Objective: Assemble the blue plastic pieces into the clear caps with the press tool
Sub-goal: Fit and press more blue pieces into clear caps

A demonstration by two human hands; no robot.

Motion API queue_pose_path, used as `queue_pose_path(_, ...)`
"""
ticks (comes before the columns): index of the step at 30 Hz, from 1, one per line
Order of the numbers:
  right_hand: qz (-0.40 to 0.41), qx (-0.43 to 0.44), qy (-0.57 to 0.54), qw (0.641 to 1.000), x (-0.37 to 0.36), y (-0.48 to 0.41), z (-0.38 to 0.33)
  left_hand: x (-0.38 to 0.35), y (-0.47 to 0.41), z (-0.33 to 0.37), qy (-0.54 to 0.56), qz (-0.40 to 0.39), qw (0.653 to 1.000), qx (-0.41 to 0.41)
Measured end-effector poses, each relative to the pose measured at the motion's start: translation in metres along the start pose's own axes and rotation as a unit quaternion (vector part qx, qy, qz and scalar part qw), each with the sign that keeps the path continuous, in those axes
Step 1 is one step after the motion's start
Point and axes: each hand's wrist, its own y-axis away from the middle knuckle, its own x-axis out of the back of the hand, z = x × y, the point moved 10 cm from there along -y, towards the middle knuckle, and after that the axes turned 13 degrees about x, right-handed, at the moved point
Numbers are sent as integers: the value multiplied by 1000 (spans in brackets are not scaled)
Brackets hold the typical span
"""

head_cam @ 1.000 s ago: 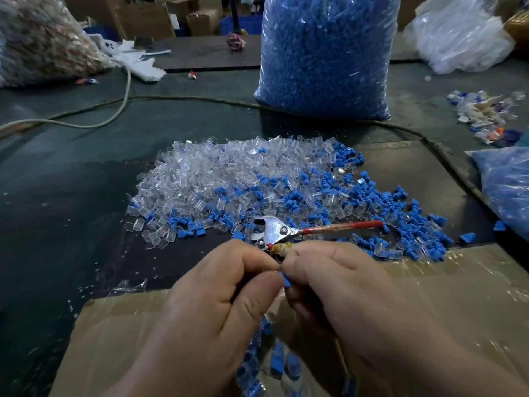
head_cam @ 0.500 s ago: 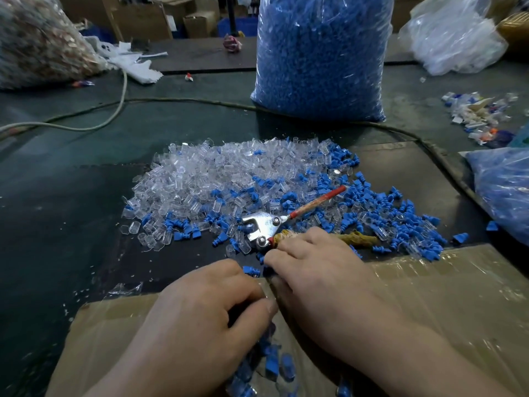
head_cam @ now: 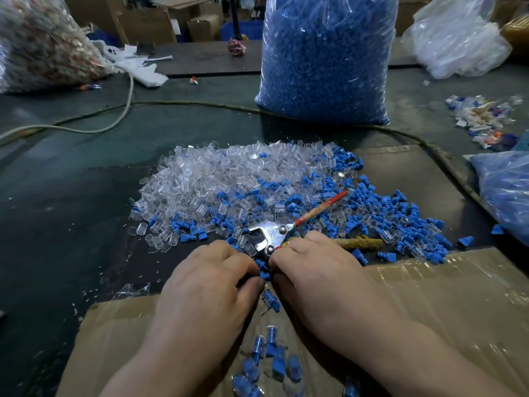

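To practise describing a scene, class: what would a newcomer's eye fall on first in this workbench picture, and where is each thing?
First, the tall clear bag of blue pieces standing at the back centre. Next, the heap of clear caps mixed with loose blue pieces in mid-table. Nearest, the left hand and right hand meet at the far edge of a cardboard box, the right gripping the press tool.
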Motion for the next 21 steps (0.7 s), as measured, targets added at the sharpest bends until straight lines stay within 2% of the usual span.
queue_pose_path(4,20,-10,-20,1000,3,2,2,0,1,1,9,8,1000,-1)
queue_pose_path(8,99,-65,-147,982,15,9,10,15,2,-7,126,44,990,37)
queue_pose_path(11,126,-103,-205,965,16,15,15,16,8,0,142,38,989,28)
queue_pose_path(21,151,-86,-209,962,20,17,6,18,12,1,143,36,988,49)
